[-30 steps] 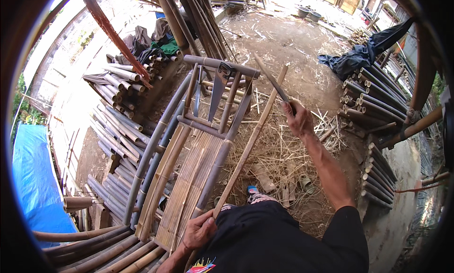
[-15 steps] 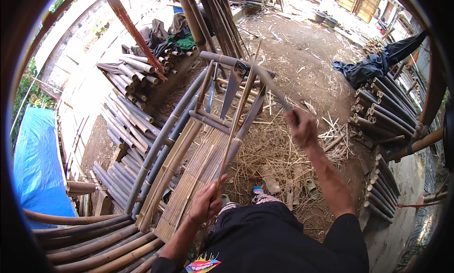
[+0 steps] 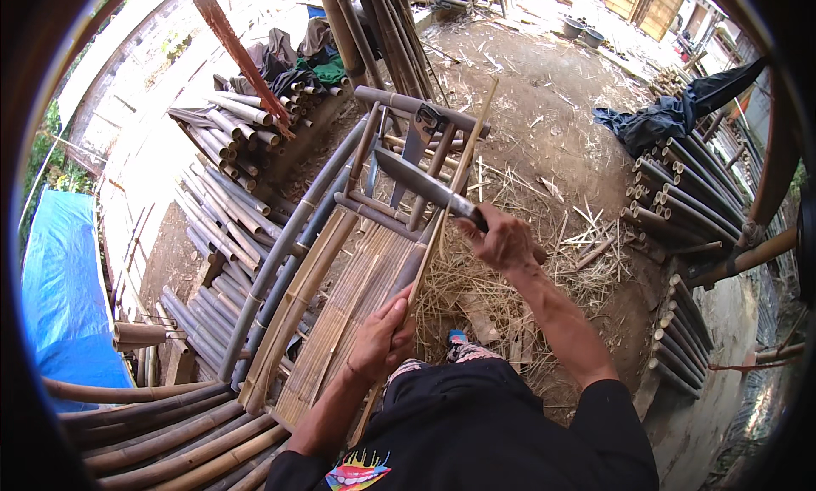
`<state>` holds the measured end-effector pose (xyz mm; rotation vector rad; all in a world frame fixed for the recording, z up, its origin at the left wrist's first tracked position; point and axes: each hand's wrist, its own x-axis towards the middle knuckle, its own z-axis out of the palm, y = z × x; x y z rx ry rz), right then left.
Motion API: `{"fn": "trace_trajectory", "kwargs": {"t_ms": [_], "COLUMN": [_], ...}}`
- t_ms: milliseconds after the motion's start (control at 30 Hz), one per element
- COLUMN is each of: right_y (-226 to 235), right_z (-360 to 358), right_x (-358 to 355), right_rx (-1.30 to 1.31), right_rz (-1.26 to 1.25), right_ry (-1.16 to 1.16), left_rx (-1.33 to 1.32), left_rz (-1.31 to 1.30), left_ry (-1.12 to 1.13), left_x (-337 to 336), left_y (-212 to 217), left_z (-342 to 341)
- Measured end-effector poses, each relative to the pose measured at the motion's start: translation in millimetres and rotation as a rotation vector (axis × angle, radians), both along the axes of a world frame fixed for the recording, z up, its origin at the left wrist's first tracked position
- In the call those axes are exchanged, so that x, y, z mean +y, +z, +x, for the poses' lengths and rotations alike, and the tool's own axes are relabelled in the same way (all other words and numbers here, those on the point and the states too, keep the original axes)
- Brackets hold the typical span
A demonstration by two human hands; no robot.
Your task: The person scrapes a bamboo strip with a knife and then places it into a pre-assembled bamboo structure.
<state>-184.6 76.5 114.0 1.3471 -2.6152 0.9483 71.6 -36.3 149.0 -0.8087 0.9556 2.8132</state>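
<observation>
1. Right hand, about 2 o'clock from picture centre, is closed tight around the handle of a long dark blade. The blade runs up toward 11 o'clock from the fist.
2. Left hand, near 6 o'clock of centre, is wrapped shut around the lower part of a thin bamboo strip. The strip rises from that grip toward 1 o'clock, and its tip ends high near the frame's top rail.
3. The blade crosses the strip just above the right fist. Whether the edge is biting in or only lying against it can't be told from here.
4. Under both hands is a bamboo chair frame, tilted, with a slatted seat panel at its lower end. The strip lies along the frame's right side rail.
5. Straw and shavings cover the ground at 3 o'clock of the left hand.
6. Stacked bamboo poles sit at 10 o'clock and more poles at 3 o'clock. A blue tarp is at 9 o'clock.
7. Doing it well, as I judge it: keep the left grip low and well apart from the edge, and hold the strip taut and braced on the rail. Keep the blade at a shallow angle and stroke away from the body, with short controlled cuts so the strip doesn't split or whip.
</observation>
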Motion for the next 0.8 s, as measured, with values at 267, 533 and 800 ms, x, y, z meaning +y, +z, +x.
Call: {"fn": "trace_trajectory", "kwargs": {"t_ms": [267, 533, 800], "right_y": [1.6, -2.1, -8.4], "right_z": [16.0, -13.3, -136.9], "right_x": [5.8, 11.5, 62.5], "right_rx": [0.005, 0.073, 0.182], "right_rz": [-0.053, -0.009, 0.093], "right_ry": [0.179, 0.177, -0.268], "left_rx": [0.024, 0.029, -0.045], "left_rz": [-0.051, -0.012, 0.010], "left_ry": [-0.017, -0.056, -0.192], "left_x": [5.3, 10.4, 23.2], "left_y": [3.4, 2.2, -0.4], "left_z": [27.1, 42.0, 95.3]}}
